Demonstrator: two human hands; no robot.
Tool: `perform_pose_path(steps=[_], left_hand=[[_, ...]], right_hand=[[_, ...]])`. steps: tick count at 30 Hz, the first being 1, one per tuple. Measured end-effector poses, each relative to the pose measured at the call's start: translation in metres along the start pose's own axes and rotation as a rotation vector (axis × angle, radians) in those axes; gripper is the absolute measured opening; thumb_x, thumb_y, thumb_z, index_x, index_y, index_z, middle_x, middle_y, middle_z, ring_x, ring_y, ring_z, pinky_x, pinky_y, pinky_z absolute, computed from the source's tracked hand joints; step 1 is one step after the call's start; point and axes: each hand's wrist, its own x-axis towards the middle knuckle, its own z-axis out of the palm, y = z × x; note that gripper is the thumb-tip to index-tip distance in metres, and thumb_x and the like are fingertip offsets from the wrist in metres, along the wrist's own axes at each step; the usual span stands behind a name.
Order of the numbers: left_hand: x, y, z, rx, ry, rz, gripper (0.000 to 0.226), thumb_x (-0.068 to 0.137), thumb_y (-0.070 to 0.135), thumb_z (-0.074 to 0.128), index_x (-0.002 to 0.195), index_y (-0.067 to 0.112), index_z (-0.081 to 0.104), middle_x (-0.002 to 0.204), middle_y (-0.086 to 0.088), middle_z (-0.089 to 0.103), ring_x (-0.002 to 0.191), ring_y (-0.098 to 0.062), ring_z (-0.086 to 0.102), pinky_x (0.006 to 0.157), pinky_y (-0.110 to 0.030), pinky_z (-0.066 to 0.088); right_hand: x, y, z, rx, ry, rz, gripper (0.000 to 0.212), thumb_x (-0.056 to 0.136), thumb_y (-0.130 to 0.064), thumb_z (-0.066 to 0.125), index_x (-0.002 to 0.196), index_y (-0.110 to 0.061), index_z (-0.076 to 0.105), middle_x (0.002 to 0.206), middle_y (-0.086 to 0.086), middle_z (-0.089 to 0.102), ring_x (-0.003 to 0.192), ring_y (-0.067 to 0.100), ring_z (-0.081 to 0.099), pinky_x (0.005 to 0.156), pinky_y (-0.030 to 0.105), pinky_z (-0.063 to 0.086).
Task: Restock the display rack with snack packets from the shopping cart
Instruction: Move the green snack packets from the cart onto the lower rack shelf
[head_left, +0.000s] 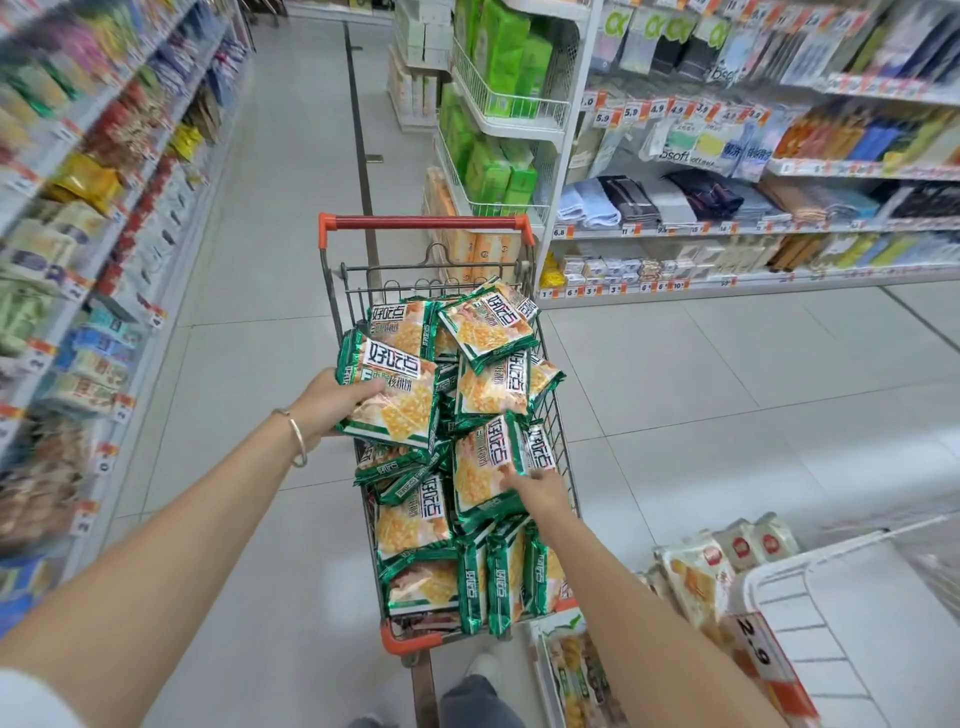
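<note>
A wire shopping cart (426, 223) with a red handle stands in the aisle, piled with several green-edged snack packets (491, 325). My left hand (332, 402) grips one packet (392, 395) at its left edge, lifted slightly above the pile. My right hand (537, 491) rests with fingers spread on another packet (483, 478) lower in the cart; whether it grips it is unclear. The white wire display rack (810, 603) sits at the bottom right, its basket bare on this side, with a red price tag (758, 649) reading 2.9.
Stocked shelves (78, 260) line the left. More shelving (727, 228) with towels and green packs stands ahead on the right. Pale snack bags (727, 556) lie left of the rack. My shoe (483, 665) is below the cart. Tiled floor (727, 395) lies open to the right.
</note>
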Motion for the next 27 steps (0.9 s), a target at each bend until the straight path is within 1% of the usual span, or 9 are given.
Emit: perform_pose_path(steps=[5,8,11,13,15,17,21,24,27], left_hand=[[0.001,0.007,0.004,-0.007,-0.011,-0.007,0.043,0.092,0.034,0.070,0.123,0.008,0.055,0.103,-0.010,0.074,0.081,-0.022,0.073,0.058,-0.032,0.059],[0.001,0.010,0.014,0.021,-0.083,-0.004,0.066,0.082,0.054,0.073,0.127,0.010,0.054,0.112,-0.012,0.074,0.096,-0.028,0.073,0.080,-0.043,0.062],[0.014,0.004,0.031,0.079,-0.159,0.009,0.092,0.070,0.079,0.066,0.135,0.015,0.049,0.131,-0.009,0.064,0.115,-0.032,0.065,0.096,-0.053,0.054],[0.002,0.019,0.050,0.101,-0.230,-0.036,0.112,0.063,0.094,0.053,0.150,0.027,0.034,0.150,-0.009,0.048,0.131,-0.036,0.053,0.098,-0.057,0.051],[-0.015,0.035,0.069,0.097,-0.309,-0.043,0.105,0.075,0.091,0.037,0.159,0.032,0.015,0.164,-0.006,0.025,0.146,-0.034,0.032,0.107,-0.057,0.042],[-0.026,0.047,0.086,0.071,-0.375,-0.064,0.095,0.081,0.084,0.025,0.159,0.033,0.007,0.167,0.000,0.010,0.152,-0.028,0.017,0.112,-0.056,0.037],[-0.017,0.052,0.096,0.095,-0.582,-0.098,0.096,0.077,0.081,0.054,0.157,0.039,0.021,0.167,0.007,-0.004,0.153,-0.028,0.006,0.097,-0.052,0.054],[-0.010,0.055,0.107,0.217,-0.576,-0.075,0.122,0.064,0.069,0.080,0.159,0.026,0.017,0.165,-0.002,0.010,0.145,-0.028,0.031,0.073,-0.039,0.062],[-0.007,0.057,0.134,0.263,-0.571,-0.027,0.125,0.059,0.071,0.081,0.154,0.021,0.017,0.145,-0.012,0.043,0.113,-0.027,0.064,0.075,-0.042,0.062]], right_hand=[[-0.005,-0.011,-0.046,0.394,0.045,-0.039,0.026,0.081,-0.019,0.068,0.101,-0.002,0.068,0.090,0.016,0.063,0.070,0.028,0.060,0.064,0.038,0.055],[-0.016,-0.029,-0.068,0.532,-0.129,-0.073,0.034,0.079,-0.034,0.064,0.105,-0.012,0.064,0.106,0.020,0.064,0.089,0.034,0.063,0.085,0.059,0.056],[-0.027,-0.050,-0.069,0.691,-0.267,-0.054,0.037,0.098,-0.033,0.047,0.126,-0.010,0.052,0.110,0.018,0.066,0.094,0.034,0.067,0.082,0.047,0.058],[-0.031,-0.060,-0.061,0.757,-0.331,-0.017,0.036,0.104,-0.038,0.041,0.122,-0.011,0.056,0.110,0.016,0.072,0.097,0.033,0.070,0.087,0.048,0.055],[-0.033,-0.067,-0.053,0.724,-0.365,0.006,0.048,0.105,-0.051,0.034,0.129,-0.016,0.057,0.119,0.014,0.071,0.111,0.033,0.067,0.098,0.055,0.048],[-0.033,-0.068,-0.048,0.665,-0.370,0.040,0.059,0.102,-0.060,0.031,0.134,-0.017,0.057,0.119,0.013,0.072,0.110,0.030,0.069,0.099,0.051,0.049],[-0.034,-0.062,-0.056,0.591,-0.320,0.077,0.067,0.099,-0.067,0.030,0.128,-0.014,0.060,0.108,0.011,0.075,0.098,0.027,0.073,0.082,0.039,0.056],[-0.043,-0.050,-0.073,0.600,-0.311,0.045,0.064,0.096,-0.067,0.039,0.124,-0.014,0.062,0.113,0.012,0.073,0.102,0.028,0.071,0.088,0.041,0.054],[-0.061,-0.035,-0.092,0.538,-0.275,0.039,0.055,0.085,-0.058,0.063,0.112,-0.010,0.062,0.095,0.008,0.075,0.080,0.021,0.072,0.071,0.032,0.058]])
